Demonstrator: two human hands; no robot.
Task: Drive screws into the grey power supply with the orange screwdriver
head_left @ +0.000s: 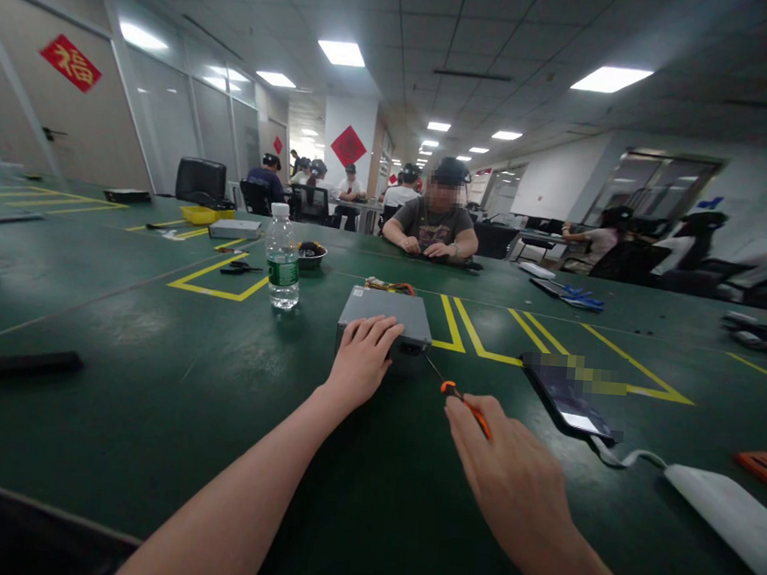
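Observation:
A grey metal box (387, 310) with coloured wires at its far side lies on the green table (153, 394) in front of me. My left hand (360, 358) rests on its near left corner, fingers laid over the top edge. My right hand (502, 471) is closed round an orange-handled screwdriver (461, 398), whose thin shaft reaches to the box's near right face.
A water bottle (283, 261) stands left of the box. A phone (569, 397) with a cable and a white power bank (728, 513) lie at right. A person (433, 225) sits across the table; scissors (240, 268), a bowl (311, 254) and a yellow tray (205, 215) lie beyond.

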